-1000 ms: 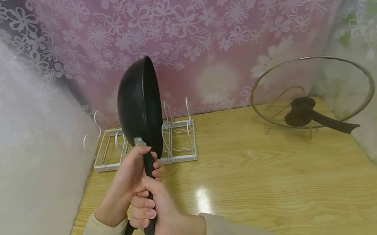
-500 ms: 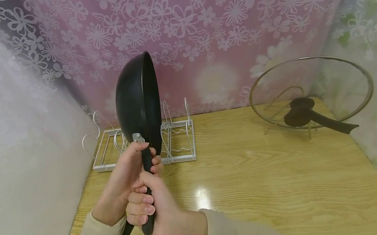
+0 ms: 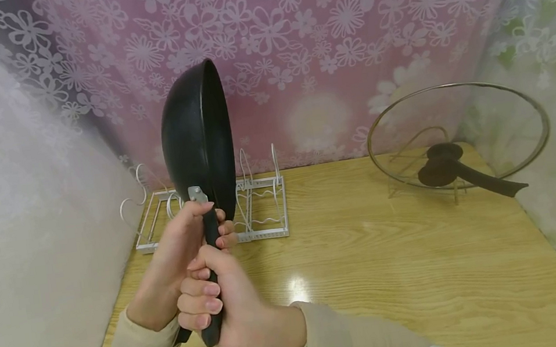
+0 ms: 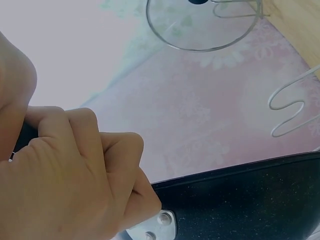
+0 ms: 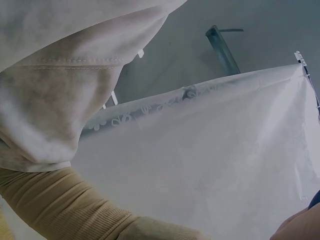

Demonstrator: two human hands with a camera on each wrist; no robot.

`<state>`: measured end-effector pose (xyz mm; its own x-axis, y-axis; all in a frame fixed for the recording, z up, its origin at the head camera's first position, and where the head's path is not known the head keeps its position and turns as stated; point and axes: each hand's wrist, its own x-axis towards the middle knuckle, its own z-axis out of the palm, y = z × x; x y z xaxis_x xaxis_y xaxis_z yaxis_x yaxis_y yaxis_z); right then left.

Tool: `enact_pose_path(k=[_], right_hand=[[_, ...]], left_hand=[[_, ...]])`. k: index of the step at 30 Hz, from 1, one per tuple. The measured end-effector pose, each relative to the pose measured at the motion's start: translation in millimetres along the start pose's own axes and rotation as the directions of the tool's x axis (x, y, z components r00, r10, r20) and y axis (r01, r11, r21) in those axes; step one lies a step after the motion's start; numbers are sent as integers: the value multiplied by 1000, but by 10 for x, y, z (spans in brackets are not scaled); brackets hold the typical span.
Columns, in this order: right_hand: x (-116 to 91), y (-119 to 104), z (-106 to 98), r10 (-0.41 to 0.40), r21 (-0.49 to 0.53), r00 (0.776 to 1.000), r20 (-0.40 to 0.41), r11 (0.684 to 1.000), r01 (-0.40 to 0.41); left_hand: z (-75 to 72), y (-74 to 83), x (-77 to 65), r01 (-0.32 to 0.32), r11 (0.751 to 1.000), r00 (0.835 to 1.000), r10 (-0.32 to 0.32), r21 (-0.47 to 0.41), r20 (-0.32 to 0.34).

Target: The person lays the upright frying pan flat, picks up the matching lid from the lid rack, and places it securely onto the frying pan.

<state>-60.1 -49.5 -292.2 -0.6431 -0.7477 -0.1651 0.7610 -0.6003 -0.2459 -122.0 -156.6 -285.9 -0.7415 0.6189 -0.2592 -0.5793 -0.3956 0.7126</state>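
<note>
A deep black frying pan (image 3: 185,133) is held up on its side, its rounded bottom facing left and its long black handle pointing down toward me. My left hand (image 3: 178,254) grips the handle near the pan, thumb by the metal bracket (image 3: 197,194). Lower down, my right hand (image 3: 233,296) has its fingers curled round the same handle, just below the left. In the left wrist view, the left hand (image 4: 75,175) is curled beside the riveted bracket (image 4: 162,220) and the dark pan wall (image 4: 240,200). The right wrist view shows mostly a beige sleeve (image 5: 70,205).
Behind the pan, a white wire rack (image 3: 265,234) stands on the wood-grain table (image 3: 376,278). At the back right, a glass lid (image 3: 545,120) leans upright on a brass wire stand (image 3: 456,194), with a dark long-handled piece (image 3: 492,183) at it. Flower-patterned curtains (image 3: 303,47) enclose the table.
The pan has risen a little and shifted slightly left, both hands moving with it and keeping their grip. The rack and lid stay in place.
</note>
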Motion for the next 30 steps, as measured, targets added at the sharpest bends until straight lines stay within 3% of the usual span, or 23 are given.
enact_pose_path(k=[6, 23, 30], right_hand=[[-27, -19, 76, 4, -12, 1000, 13, 1000, -4], [-66, -14, 198, -7, -59, 1000, 12, 998, 8], [-83, -5, 239, -7, -54, 1000, 19, 999, 8]], left_hand=[[70, 47, -43, -23, 999, 1000, 23, 33, -2], [143, 107, -113, -70, 998, 995, 70, 2, 72], [191, 133, -146, -61, 998, 997, 60, 14, 56]])
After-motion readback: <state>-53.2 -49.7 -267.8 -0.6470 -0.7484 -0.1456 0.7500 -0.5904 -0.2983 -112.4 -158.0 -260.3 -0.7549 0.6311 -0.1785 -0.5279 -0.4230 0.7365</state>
